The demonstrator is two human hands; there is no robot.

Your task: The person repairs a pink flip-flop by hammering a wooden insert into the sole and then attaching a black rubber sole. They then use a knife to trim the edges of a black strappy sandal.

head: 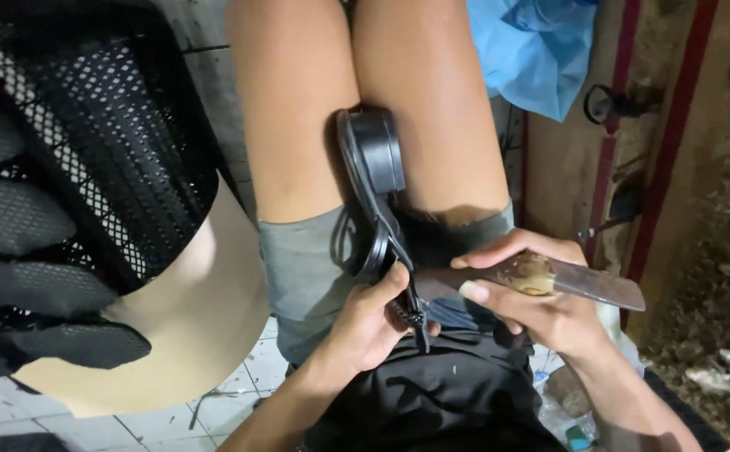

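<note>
A black high-heeled sandal [375, 167] lies between my thighs, its block heel pointing away from me and its thin straps toward my lap. My left hand [367, 322] grips the sandal's front end and straps near the small buckle. My right hand [540, 293] holds a flat metal blade [586, 283] with a smear of yellowish glue on it, close to the sandal's sole. The blade's tip points right, over the wooden surface.
A pile of black mesh shoe uppers [55, 192] sits at the left on a tan sheet [206, 326]. A blue plastic bag [532, 50] lies at the top right. A wooden bench [699, 167] with red strips runs along the right. White floor tiles [13, 410] show at the bottom left.
</note>
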